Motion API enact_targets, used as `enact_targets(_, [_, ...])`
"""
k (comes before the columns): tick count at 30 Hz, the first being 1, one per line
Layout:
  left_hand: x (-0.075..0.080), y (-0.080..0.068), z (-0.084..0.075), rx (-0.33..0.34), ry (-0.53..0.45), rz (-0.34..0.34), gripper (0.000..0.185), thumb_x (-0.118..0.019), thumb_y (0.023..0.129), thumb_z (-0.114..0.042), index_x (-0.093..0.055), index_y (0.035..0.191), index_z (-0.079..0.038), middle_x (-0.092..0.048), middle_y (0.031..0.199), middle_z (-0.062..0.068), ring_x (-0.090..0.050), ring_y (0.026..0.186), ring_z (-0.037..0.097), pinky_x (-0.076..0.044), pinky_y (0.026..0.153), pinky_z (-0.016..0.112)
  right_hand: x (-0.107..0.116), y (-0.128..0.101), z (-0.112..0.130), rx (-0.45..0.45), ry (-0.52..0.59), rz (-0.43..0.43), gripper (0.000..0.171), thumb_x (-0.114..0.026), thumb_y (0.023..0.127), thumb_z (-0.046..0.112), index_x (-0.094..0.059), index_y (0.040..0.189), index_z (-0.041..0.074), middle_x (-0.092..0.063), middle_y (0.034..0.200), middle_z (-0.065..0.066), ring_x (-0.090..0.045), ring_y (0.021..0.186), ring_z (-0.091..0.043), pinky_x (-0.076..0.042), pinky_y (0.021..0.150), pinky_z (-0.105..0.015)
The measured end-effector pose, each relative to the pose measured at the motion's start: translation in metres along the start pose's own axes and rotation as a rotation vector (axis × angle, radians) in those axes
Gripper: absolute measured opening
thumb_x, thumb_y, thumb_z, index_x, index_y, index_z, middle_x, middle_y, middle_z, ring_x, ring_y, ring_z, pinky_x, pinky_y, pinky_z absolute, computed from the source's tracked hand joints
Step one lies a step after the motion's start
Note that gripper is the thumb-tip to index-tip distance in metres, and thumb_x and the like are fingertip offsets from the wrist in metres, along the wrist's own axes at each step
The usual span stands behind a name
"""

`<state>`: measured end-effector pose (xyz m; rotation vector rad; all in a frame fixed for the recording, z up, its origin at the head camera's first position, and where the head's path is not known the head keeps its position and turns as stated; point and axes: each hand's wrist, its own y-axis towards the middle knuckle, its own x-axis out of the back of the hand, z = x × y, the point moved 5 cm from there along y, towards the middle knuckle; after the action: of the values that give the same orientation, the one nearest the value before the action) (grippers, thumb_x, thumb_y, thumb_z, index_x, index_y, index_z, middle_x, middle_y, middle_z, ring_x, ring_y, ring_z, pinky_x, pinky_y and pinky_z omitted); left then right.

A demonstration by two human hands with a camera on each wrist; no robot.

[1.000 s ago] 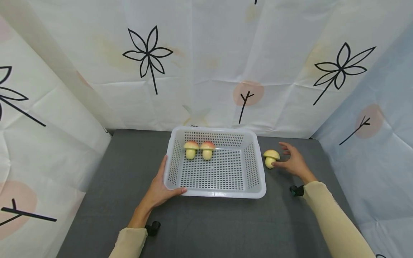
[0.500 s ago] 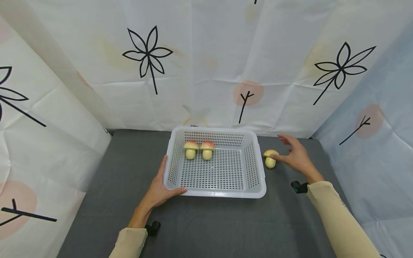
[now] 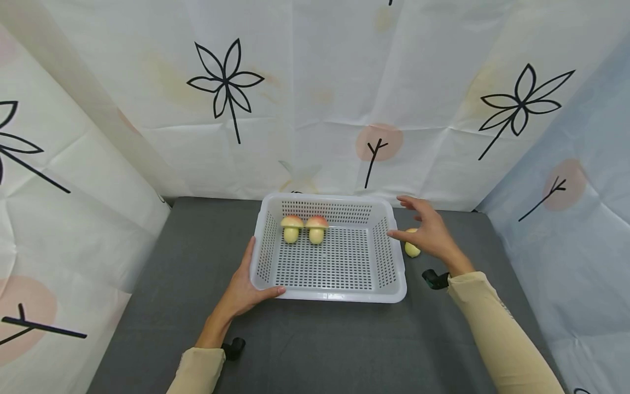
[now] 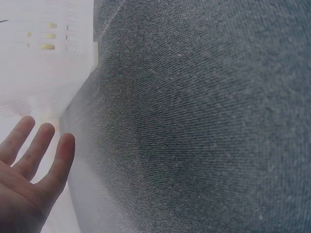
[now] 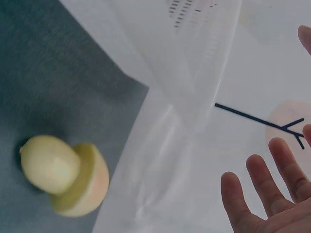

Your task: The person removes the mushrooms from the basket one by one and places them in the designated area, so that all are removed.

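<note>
Two toy mushrooms, the left one (image 3: 291, 234) and the right one (image 3: 316, 235), lie side by side toward the back left inside a white slotted plastic basket (image 3: 334, 296). My left hand (image 3: 242, 293) rests at the basket's front left corner, thumb along the front rim and straight fingers by the left wall. Above the right rim, my right hand (image 3: 429, 232) is spread with nothing in it, thumb overlapping the rim. Behind and below it a third mushroom (image 3: 412, 250) lies on the table, cap mostly hidden; the right wrist view shows this whole mushroom (image 5: 51, 165) on its side.
The basket stands on a dark grey cloth-covered table (image 3: 315, 350), near its back edge. White patterned sheets (image 3: 315, 98) hang behind and on both sides. Each wrist wears a small black camera, the right camera (image 3: 435, 279) being close to the table's right part.
My right hand has moved left and forward from beside the third mushroom to over the basket's right rim, leaving that mushroom on the table. My left hand and the basket have not moved.
</note>
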<state>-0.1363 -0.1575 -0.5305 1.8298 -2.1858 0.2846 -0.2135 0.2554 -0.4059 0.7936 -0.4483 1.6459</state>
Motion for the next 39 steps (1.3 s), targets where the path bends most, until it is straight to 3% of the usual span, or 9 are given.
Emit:
enact_targets(7, [0.000, 0.000, 0.000, 0.001, 0.003, 0.003, 0.139, -0.098, 0.067, -0.028, 0.002, 0.162, -0.040, -0.035, 0.161, 0.012, -0.058, 0.120, 0.036, -0.046, 0.094, 0.048, -0.023, 0.011, 0.012, 0.007, 0.025, 0.025, 0.086, -0.089, 0.079, 0.019, -0.044, 0.151, 0.007, -0.046, 0.145, -0.019, -0.043, 0.135, -0.040, -0.036, 0.106, -0.060])
enact_targets(14, [0.000, 0.000, 0.000, -0.006, -0.025, 0.010, 0.138, -0.098, 0.067, -0.027, 0.001, 0.161, -0.043, -0.035, 0.161, 0.011, -0.058, 0.121, 0.037, -0.044, 0.095, 0.053, -0.047, 0.018, 0.023, -0.022, 0.023, 0.073, 0.086, -0.089, 0.080, 0.023, -0.045, 0.152, 0.010, -0.047, 0.146, -0.017, -0.044, 0.134, -0.038, -0.037, 0.106, -0.056])
enact_targets(21, [-0.001, 0.001, -0.007, -0.035, -0.065, 0.024, 0.138, -0.096, 0.069, -0.014, 0.003, 0.164, -0.029, -0.031, 0.162, 0.018, -0.054, 0.124, 0.046, -0.043, 0.095, 0.061, -0.074, 0.028, 0.028, 0.009, 0.022, 0.134, 0.084, -0.088, 0.082, 0.026, -0.045, 0.151, 0.009, -0.047, 0.146, -0.018, -0.045, 0.134, -0.039, -0.037, 0.107, -0.055])
enact_targets(27, [0.002, -0.003, -0.031, -0.026, -0.068, 0.043, 0.136, -0.095, 0.070, -0.010, 0.003, 0.164, -0.015, -0.032, 0.159, 0.026, -0.054, 0.122, 0.051, -0.043, 0.095, 0.061, -0.098, 0.040, 0.028, 0.016, 0.035, 0.182, 0.085, -0.087, 0.082, 0.026, -0.044, 0.153, 0.008, -0.047, 0.149, -0.018, -0.044, 0.136, -0.038, -0.036, 0.108, -0.056])
enact_targets(31, [0.003, -0.005, -0.038, -0.015, -0.061, 0.049, 0.135, -0.094, 0.071, -0.010, 0.003, 0.164, -0.014, -0.032, 0.159, 0.026, -0.054, 0.122, 0.051, -0.043, 0.096, 0.060, -0.114, 0.046, 0.029, -0.001, 0.046, 0.205, 0.088, -0.088, 0.081, 0.026, -0.042, 0.154, 0.009, -0.046, 0.149, -0.019, -0.044, 0.136, -0.039, -0.037, 0.107, -0.058])
enact_targets(39, [0.003, -0.006, -0.037, -0.006, -0.065, 0.039, 0.135, -0.095, 0.070, -0.011, 0.002, 0.164, -0.017, -0.031, 0.159, 0.027, -0.054, 0.121, 0.051, -0.042, 0.097, 0.060, -0.143, 0.056, 0.029, -0.048, 0.041, 0.237, 0.092, -0.091, 0.078, 0.028, -0.042, 0.155, 0.015, -0.044, 0.152, -0.015, -0.044, 0.135, -0.037, -0.039, 0.106, -0.055])
